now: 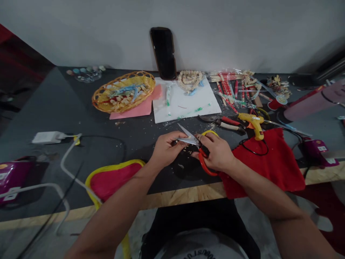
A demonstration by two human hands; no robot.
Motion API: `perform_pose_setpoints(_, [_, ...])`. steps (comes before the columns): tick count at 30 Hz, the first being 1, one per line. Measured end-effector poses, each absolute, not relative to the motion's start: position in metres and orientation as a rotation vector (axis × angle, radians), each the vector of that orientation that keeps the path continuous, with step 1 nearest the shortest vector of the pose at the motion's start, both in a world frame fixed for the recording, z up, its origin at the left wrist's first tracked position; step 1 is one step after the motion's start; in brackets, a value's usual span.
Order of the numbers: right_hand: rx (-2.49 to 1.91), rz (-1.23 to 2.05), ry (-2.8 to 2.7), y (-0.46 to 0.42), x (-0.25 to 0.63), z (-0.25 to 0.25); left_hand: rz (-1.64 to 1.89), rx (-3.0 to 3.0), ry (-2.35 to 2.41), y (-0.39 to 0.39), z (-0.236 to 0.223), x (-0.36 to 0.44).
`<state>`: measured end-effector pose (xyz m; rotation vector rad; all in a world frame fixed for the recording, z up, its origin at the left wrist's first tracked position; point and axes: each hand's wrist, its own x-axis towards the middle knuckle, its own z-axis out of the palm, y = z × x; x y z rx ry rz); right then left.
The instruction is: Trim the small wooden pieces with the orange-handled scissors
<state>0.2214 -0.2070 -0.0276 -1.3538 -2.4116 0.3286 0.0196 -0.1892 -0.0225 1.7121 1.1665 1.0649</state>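
Snipping seems in hand: the right hand (pixel 215 153) grips the red-handled scissors (pixel 192 140), blades parted above the dark surface (pixel 163 181). The left hand (pixel 165 150) meets the blades — its hold I cannot tell — so closing them calls for care.

A single view looks out from the person's head, facing forward and down across the tabletop (pixel 54 111). It is near enough that both forearms (pixel 115 205) reach in from the bottom, bringing the left hand (pixel 168 147) and right hand (pixel 215 153) close to the middle. The person's shirt (pixel 205 244) shows at the bottom, the wall (pixel 107 32) at the top; the tabletop's near edge slopes up rightward.
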Motion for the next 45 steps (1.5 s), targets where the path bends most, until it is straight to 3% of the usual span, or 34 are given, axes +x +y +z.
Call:
perform_pose_setpoints(30, [-1.373, 0.366, -2.430, -0.203, 0.222, -0.029, 0.989, 1.750, 1.210, -0.187, -0.020, 0.019])
perform_pose_setpoints(45, [-1.477, 0.347, -2.391, -0.204, 0.220, -0.024, 1.132, 1.728, 1.222, -0.188, -0.031, 0.020])
